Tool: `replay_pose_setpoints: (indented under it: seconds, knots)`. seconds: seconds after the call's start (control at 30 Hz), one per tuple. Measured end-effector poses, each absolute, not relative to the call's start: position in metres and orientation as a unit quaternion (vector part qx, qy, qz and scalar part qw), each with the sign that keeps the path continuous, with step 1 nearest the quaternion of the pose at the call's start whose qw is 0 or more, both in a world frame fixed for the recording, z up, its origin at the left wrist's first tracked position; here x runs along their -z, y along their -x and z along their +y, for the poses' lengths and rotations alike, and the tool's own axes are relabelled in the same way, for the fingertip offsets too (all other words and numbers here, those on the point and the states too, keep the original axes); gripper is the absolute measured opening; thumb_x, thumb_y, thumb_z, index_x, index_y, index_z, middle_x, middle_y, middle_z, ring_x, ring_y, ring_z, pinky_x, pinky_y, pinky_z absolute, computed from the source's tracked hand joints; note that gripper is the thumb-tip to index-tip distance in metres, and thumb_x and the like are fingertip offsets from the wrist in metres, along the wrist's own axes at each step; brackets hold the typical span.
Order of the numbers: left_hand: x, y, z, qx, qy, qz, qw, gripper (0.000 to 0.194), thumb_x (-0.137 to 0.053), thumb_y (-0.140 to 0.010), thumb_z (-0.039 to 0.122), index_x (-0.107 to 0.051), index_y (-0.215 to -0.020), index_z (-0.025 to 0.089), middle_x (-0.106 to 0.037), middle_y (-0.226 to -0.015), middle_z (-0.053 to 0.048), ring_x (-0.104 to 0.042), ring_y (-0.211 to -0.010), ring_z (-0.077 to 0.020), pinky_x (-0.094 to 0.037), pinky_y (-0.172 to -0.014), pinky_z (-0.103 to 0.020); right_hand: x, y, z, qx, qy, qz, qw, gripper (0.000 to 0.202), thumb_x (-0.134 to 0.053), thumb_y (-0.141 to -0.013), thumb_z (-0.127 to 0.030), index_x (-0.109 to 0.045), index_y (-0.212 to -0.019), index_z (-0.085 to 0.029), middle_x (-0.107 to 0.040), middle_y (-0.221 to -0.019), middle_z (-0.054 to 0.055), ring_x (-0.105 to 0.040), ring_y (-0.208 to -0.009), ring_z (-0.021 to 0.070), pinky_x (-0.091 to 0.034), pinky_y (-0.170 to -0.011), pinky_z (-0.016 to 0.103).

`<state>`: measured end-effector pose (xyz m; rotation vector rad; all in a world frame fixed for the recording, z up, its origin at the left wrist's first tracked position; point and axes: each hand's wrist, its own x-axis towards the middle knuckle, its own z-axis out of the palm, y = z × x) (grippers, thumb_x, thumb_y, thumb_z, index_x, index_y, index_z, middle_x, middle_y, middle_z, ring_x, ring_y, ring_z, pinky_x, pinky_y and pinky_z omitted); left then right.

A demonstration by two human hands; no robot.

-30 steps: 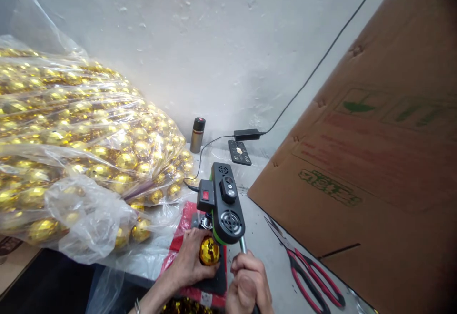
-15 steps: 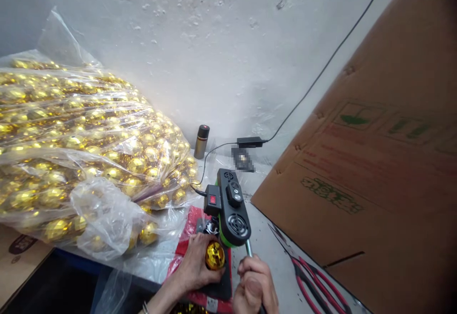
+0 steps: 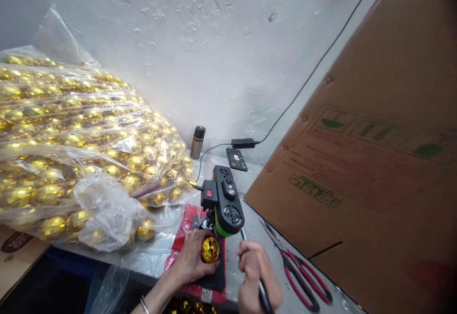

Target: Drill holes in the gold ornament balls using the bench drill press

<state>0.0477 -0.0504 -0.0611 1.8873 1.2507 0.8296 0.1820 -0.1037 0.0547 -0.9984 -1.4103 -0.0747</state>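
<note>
Head view: left hand (image 3: 191, 259) clamps a faceted gold ball (image 3: 210, 250) between thumb and fingers, over the black base (image 3: 214, 281) of a small press (image 3: 228, 200), just below the front end of its head; ball-to-base contact cannot be told. Right hand (image 3: 257, 276) is wrapped around the press's lever (image 3: 264, 299), to the right of the ball. Red sheet (image 3: 183, 221) lies under the base. Clear bag (image 3: 103, 209) of similar gold balls sits to the left; red-and-black scissors (image 3: 299, 276) lie to the right, beside a cardboard carton (image 3: 357, 171).
</note>
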Motion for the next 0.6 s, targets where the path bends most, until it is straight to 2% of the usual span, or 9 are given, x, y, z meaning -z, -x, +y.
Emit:
replay_pose_setpoints:
  seconds: [0.13,0.23,0.3,0.33,0.37,0.4,0.43,0.5,0.6]
  knots:
    - [0.073,-0.031,-0.068,-0.323,-0.746,0.475,0.337,0.066,-0.093,-0.069,0.029,-0.067,-0.129,0.022,-0.073,-0.128,-0.014,-0.066,-0.118,-0.0375,-0.055,-0.104,-0.052,-0.096,-0.18,-0.104,-0.004,0.457,-0.62,0.638,0.036,-0.048,-0.11,-0.02,-0.055,-0.075,-0.023,-0.051,-0.063,-0.006,-0.05,-0.051,0.0085,-0.038,-0.048,0.021]
    - [0.082,-0.004,-0.081,-0.334,-0.8,0.418,0.271,0.08,-0.098,-0.065,0.057,-0.068,-0.131,0.024,-0.074,-0.132,-0.014,-0.068,-0.121,-0.0398,-0.057,-0.105,-0.053,-0.089,-0.177,-0.103,0.005,0.446,-0.619,0.647,0.034,-0.047,-0.11,-0.016,-0.054,-0.077,-0.023,-0.052,-0.067,-0.005,-0.052,-0.054,0.008,-0.04,-0.052,0.021]
    - [0.078,0.013,-0.077,-0.345,-0.814,0.418,0.208,0.074,-0.084,-0.08,0.068,-0.066,-0.136,0.024,-0.074,-0.137,-0.016,-0.07,-0.123,-0.0388,-0.059,-0.106,-0.053,-0.075,-0.175,-0.103,0.003,0.434,-0.622,0.652,0.033,-0.046,-0.109,-0.013,-0.053,-0.079,-0.023,-0.054,-0.071,-0.005,-0.053,-0.056,0.0078,-0.042,-0.054,0.02]
    - [0.072,0.02,-0.07,-0.34,-0.807,0.45,0.177,0.059,-0.071,-0.094,0.063,-0.065,-0.138,0.023,-0.074,-0.138,-0.016,-0.07,-0.124,-0.0364,-0.059,-0.106,-0.051,-0.067,-0.175,-0.104,0.006,0.426,-0.622,0.657,0.033,-0.046,-0.109,-0.012,-0.052,-0.078,-0.023,-0.054,-0.071,-0.005,-0.053,-0.057,0.0078,-0.042,-0.054,0.02]
    - [0.064,0.026,-0.059,-0.323,-0.791,0.498,0.147,0.043,-0.055,-0.106,0.049,-0.066,-0.137,0.022,-0.076,-0.135,-0.016,-0.072,-0.123,-0.0327,-0.059,-0.107,-0.048,-0.061,-0.174,-0.104,0.008,0.418,-0.623,0.661,0.033,-0.046,-0.108,-0.011,-0.051,-0.078,-0.023,-0.053,-0.072,-0.005,-0.053,-0.058,0.0079,-0.042,-0.055,0.02]
    - [0.055,0.03,-0.045,-0.281,-0.771,0.558,0.119,0.037,-0.045,-0.11,0.035,-0.068,-0.135,0.02,-0.076,-0.134,-0.016,-0.071,-0.126,-0.0303,-0.056,-0.112,-0.047,-0.056,-0.174,-0.104,0.01,0.414,-0.621,0.666,0.034,-0.046,-0.108,-0.01,-0.05,-0.077,-0.023,-0.053,-0.071,-0.005,-0.053,-0.059,0.008,-0.042,-0.056,0.02]
    - [0.044,0.032,-0.03,-0.225,-0.746,0.619,0.096,0.038,-0.04,-0.109,0.024,-0.069,-0.133,0.018,-0.075,-0.137,-0.016,-0.068,-0.132,-0.0292,-0.053,-0.118,-0.046,-0.052,-0.174,-0.104,0.012,0.411,-0.618,0.67,0.034,-0.045,-0.108,-0.01,-0.048,-0.077,-0.023,-0.052,-0.071,-0.005,-0.054,-0.06,0.0081,-0.043,-0.056,0.02]
    - [0.025,0.032,0.004,-0.199,-0.72,0.66,0.079,0.043,-0.037,-0.103,0.011,-0.067,-0.135,0.01,-0.073,-0.138,-0.024,-0.068,-0.133,-0.034,-0.05,-0.118,-0.052,-0.047,-0.174,-0.103,0.015,0.407,-0.617,0.674,0.035,-0.045,-0.108,-0.009,-0.048,-0.076,-0.023,-0.051,-0.072,-0.005,-0.054,-0.06,0.0083,-0.043,-0.056,0.021]
    - [0.008,0.027,0.045,-0.167,-0.709,0.68,0.086,0.042,-0.042,-0.1,0.008,-0.068,-0.132,0.007,-0.075,-0.129,-0.026,-0.073,-0.123,-0.0361,-0.056,-0.107,-0.049,-0.044,-0.175,-0.102,0.017,0.404,-0.625,0.668,0.033,-0.044,-0.108,-0.009,-0.05,-0.078,-0.023,-0.052,-0.073,-0.004,-0.052,-0.058,0.0085,-0.042,-0.055,0.022]
